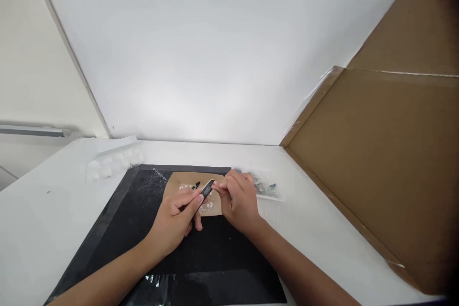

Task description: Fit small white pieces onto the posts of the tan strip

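Observation:
My left hand (175, 217) is closed on a small, dark, elongated piece (207, 190) with a pale edge, held between thumb and fingers. At the far end of that piece are the pinched fingertips of my right hand (240, 198); whether they hold something tiny cannot be made out. Both hands are over a tan sheet (172, 185) strewn with small white bits (209, 206). A small black item (195, 185) lies on the sheet just beyond my left fingers. Under the sheet is a black mat (222, 253).
A clear plastic tray with white contents (114, 162) stands at the back left. Behind my right hand, a shallow clear container (267, 191) holds greenish packets. Cardboard panels (376, 153) border the white table (297, 215) on the right, and a white wall (193, 67) rises behind.

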{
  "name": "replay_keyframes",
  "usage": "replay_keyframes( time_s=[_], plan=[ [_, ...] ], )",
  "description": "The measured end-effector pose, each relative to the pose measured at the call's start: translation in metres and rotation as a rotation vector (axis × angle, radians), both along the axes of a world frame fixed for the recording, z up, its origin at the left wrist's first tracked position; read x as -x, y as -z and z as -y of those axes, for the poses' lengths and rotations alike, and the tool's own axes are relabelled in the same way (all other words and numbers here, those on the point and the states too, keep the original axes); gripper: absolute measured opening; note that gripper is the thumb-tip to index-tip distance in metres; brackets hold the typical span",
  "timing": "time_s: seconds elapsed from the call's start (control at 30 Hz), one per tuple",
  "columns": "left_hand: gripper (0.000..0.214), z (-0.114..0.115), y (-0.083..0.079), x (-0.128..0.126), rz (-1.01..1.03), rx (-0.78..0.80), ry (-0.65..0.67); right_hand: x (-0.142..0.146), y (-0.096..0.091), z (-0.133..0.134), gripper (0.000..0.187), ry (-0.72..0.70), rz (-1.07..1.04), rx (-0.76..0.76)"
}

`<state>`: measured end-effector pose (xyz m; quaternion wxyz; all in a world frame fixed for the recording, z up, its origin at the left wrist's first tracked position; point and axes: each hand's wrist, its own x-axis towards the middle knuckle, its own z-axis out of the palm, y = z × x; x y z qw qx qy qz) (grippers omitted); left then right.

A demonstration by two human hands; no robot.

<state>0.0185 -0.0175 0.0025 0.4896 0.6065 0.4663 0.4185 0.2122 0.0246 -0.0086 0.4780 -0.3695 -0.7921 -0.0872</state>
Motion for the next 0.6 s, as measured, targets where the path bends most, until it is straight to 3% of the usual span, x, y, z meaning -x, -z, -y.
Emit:
replay_keyframes(
  time_s=[0.3, 0.6],
  plan=[
    [0.061, -0.001, 0.004, -0.001, 0.053, 0.053, 0.102, -0.019, -0.003, -0.003, 0.019, -0.120, -0.091, 0.084],
    [0.060, -0.003, 0.006, -0.001, 0.125, 0.088, 0.096, -0.021, -0.003, 0.000, 0.009, -0.091, -0.197, 0.158]
  ],
)
